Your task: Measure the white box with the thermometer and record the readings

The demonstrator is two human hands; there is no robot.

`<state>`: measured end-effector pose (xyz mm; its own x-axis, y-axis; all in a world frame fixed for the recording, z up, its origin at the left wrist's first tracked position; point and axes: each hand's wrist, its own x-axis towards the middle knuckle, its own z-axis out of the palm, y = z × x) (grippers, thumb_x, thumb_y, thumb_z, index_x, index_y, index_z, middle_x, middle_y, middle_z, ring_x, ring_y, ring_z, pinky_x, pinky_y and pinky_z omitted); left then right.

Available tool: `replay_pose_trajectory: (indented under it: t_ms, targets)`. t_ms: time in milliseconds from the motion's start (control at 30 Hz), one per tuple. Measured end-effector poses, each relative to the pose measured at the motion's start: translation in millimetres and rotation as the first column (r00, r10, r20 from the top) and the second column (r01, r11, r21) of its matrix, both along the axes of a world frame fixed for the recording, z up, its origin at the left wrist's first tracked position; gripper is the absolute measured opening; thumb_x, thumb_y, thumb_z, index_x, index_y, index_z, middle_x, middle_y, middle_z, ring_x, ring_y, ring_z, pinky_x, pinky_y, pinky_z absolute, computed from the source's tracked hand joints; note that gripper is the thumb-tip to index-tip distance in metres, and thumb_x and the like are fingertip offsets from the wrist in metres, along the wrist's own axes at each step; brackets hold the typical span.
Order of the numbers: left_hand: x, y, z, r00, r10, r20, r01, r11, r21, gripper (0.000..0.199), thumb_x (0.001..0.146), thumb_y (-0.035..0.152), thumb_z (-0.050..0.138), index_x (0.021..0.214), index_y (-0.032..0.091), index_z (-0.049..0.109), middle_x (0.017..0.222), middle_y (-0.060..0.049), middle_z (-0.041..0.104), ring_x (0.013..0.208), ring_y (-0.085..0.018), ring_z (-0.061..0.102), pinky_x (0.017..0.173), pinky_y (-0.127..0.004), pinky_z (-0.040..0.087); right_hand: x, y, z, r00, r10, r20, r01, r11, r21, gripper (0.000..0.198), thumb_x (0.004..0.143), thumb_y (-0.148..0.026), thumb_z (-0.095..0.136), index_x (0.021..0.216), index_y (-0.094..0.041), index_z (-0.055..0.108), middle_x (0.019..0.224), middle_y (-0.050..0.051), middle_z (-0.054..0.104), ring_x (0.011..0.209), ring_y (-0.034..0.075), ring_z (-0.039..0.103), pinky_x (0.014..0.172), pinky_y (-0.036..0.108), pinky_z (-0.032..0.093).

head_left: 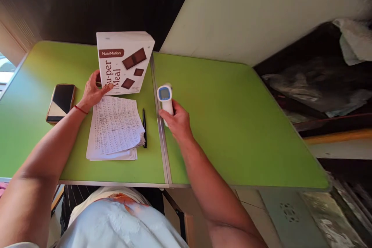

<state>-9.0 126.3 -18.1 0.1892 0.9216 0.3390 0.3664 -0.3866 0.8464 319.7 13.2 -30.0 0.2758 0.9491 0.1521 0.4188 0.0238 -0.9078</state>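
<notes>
A white box printed "NutriMotion Su-per Meal" with brown chocolate pieces stands upright near the table's back edge. My left hand grips its lower left corner, thumb across the front and fingers round the side. In my right hand is a white infrared thermometer, held by its handle. Its blue-rimmed screen faces me; I cannot read anything on it. Handwritten paper sheets lie just in front of the box, one corner curled. Right beside them rests a black pen.
A phone in a brown case lies left of my left wrist. The green folding table has a metal seam down its middle. A dark panel and a pale wall border its back; cluttered shelves stand at the right.
</notes>
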Motion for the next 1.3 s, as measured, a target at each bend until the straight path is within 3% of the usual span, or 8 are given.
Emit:
replay_pose_trajectory:
  t_ms: [100,200,367,533,700,800,1033,1300]
  targets:
    - [11,-7,4.0,0.997,0.035,0.063,-0.031,0.998,-0.053,0.079,0.080,0.082,0.076,0.128,0.020,0.063,0.123,-0.015,0.075,0.112,-0.035,0.074,0.096,-0.053,0.060,-30,-2,24,0.931,0.173,-0.321,-0.163,0.985,0.056,0.040,0.069,-0.048,0.078,0.098,-0.024,0.064,0.080,-0.002,0.067,0.062,0.014,0.056,0.057,0.031,0.048]
    - [16,-9,4.1,0.999,0.044,0.005,-0.044,0.997,-0.071,0.081,0.076,0.084,0.078,0.121,0.018,0.065,0.116,-0.016,0.077,0.106,-0.036,0.075,0.094,-0.055,0.060,-65,-6,38,0.817,0.295,-0.496,-0.316,0.948,0.044,0.030,0.070,-0.044,0.076,0.086,-0.025,0.059,0.067,-0.006,0.057,0.053,0.011,0.049,0.050,0.028,0.043]
    - [13,-10,6.2,0.998,-0.023,-0.052,0.021,0.999,-0.030,0.069,0.084,0.083,0.071,0.116,0.021,0.069,0.111,-0.012,0.078,0.101,-0.034,0.075,0.089,-0.051,0.061,-103,-8,35,0.716,0.242,-0.655,-0.333,0.943,-0.016,0.029,0.071,-0.044,0.074,0.085,-0.026,0.056,0.059,-0.009,0.052,0.050,0.011,0.048,0.048,0.028,0.043]
    - [12,-13,5.6,0.990,-0.031,-0.138,0.033,0.999,0.017,0.068,0.090,0.085,0.060,0.115,0.022,0.070,0.114,-0.012,0.077,0.106,-0.036,0.073,0.092,-0.053,0.059,-110,-6,24,0.711,0.197,-0.675,-0.330,0.941,-0.073,0.034,0.073,-0.051,0.076,0.084,-0.026,0.056,0.060,-0.008,0.052,0.051,0.011,0.051,0.049,0.028,0.043]
    - [10,-9,-2.2,0.985,-0.043,-0.165,0.054,0.997,0.062,0.073,0.080,0.084,0.072,0.123,0.024,0.068,0.117,-0.013,0.076,0.107,-0.036,0.072,0.095,-0.053,0.059,-111,-2,17,0.711,0.191,-0.676,-0.312,0.948,-0.060,0.040,0.072,-0.057,0.079,0.082,-0.025,0.058,0.061,-0.006,0.057,0.054,0.012,0.051,0.052,0.028,0.045]
    - [7,-6,-4.2,0.981,-0.054,-0.188,0.068,0.995,0.068,0.072,0.083,0.083,0.069,0.125,0.025,0.068,0.121,-0.014,0.074,0.111,-0.036,0.071,0.098,-0.054,0.058,-111,0,13,0.721,0.211,-0.659,-0.317,0.948,-0.043,0.040,0.073,-0.058,0.079,0.081,-0.026,0.057,0.061,-0.006,0.057,0.055,0.012,0.051,0.053,0.028,0.043]
    - [4,-8,3.3,0.978,-0.136,-0.156,0.145,0.988,0.048,0.067,0.085,0.081,0.068,0.122,0.024,0.069,0.118,-0.013,0.076,0.109,-0.035,0.073,0.094,-0.049,0.060,-114,-4,10,0.767,0.235,-0.597,-0.345,0.936,-0.075,0.038,0.077,-0.059,0.074,0.081,-0.026,0.055,0.059,-0.007,0.056,0.054,0.012,0.051,0.055,0.029,0.042]
    - [4,-11,5.0,0.978,-0.137,-0.158,0.146,0.988,0.042,0.068,0.086,0.081,0.067,0.124,0.025,0.067,0.126,-0.013,0.075,0.113,-0.035,0.073,0.098,-0.051,0.060,-117,-5,5,0.778,0.220,-0.589,-0.328,0.941,-0.082,0.038,0.077,-0.061,0.072,0.082,-0.027,0.055,0.060,-0.007,0.055,0.054,0.012,0.050,0.056,0.030,0.042]
